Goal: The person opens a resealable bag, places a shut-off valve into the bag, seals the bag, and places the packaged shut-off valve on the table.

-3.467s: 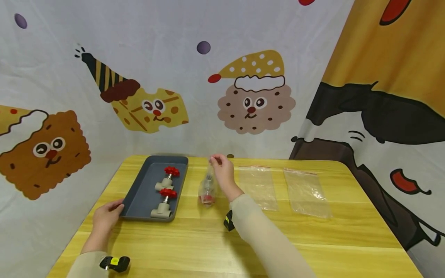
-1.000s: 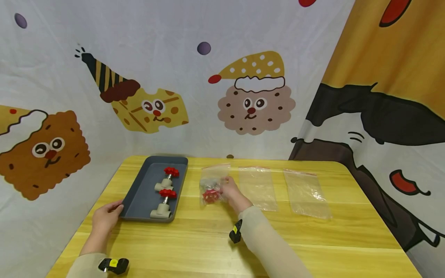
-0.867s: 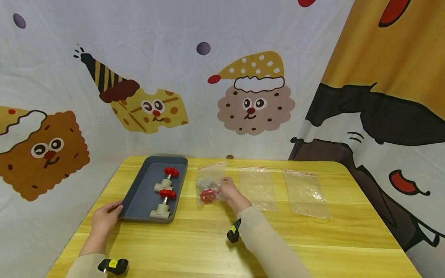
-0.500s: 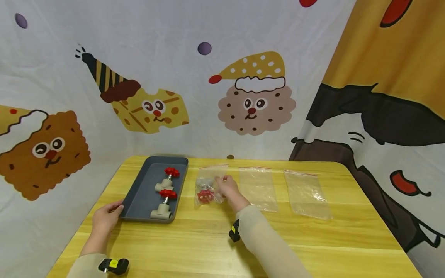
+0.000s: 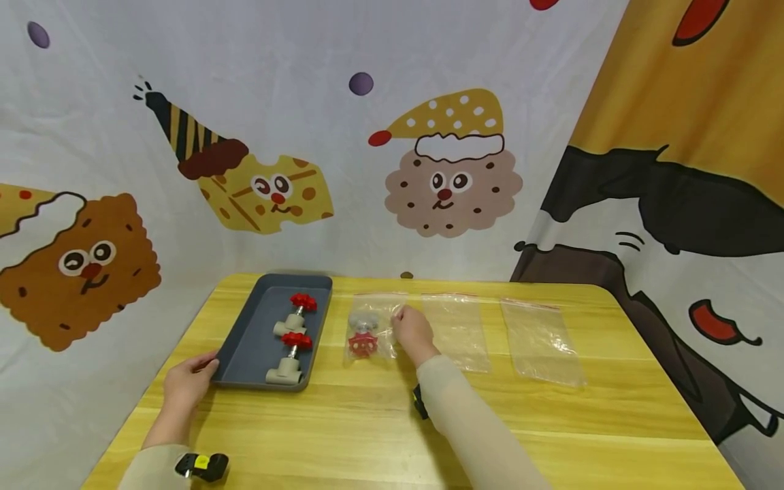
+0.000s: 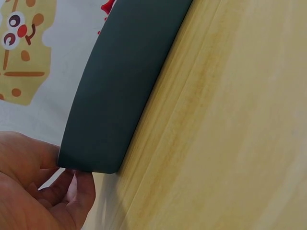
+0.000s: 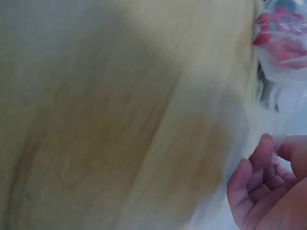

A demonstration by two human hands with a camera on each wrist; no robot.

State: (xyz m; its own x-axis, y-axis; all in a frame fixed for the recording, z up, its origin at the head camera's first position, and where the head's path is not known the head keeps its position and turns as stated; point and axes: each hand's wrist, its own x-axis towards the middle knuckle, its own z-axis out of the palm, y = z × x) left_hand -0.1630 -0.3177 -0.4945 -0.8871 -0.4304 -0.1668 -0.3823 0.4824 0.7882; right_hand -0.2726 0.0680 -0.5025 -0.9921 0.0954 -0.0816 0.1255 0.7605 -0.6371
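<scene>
A clear zip-lock bag [image 5: 384, 309] lies on the table with a red-handled valve [image 5: 363, 344] inside. My right hand [image 5: 415, 331] pinches its right edge between thumb and fingertips; in the right wrist view the thin film runs up to the fingers [image 7: 263, 153], somewhat blurred. To the left is a grey tray [image 5: 251, 347] holding two beige pipe valves, one farther valve [image 5: 290, 325] and one nearer valve [image 5: 284, 371], both with red handwheels. My left hand [image 5: 186, 384] grips the tray's near left corner, thumb and fingers against the rim [image 6: 91, 143].
Right of the filled bag lie two flat clear bags, a middle bag [image 5: 454, 333] and a right bag [image 5: 542, 344]. Behind the wooden table [image 5: 343, 435] hangs a printed cloth [image 5: 343, 252] with cartoon biscuits and cheese.
The right hand held the filled bag upright by its top; now the bag lies flat, and the hand has shifted to its right edge, slightly rightward lately. Left hand and tray stay put.
</scene>
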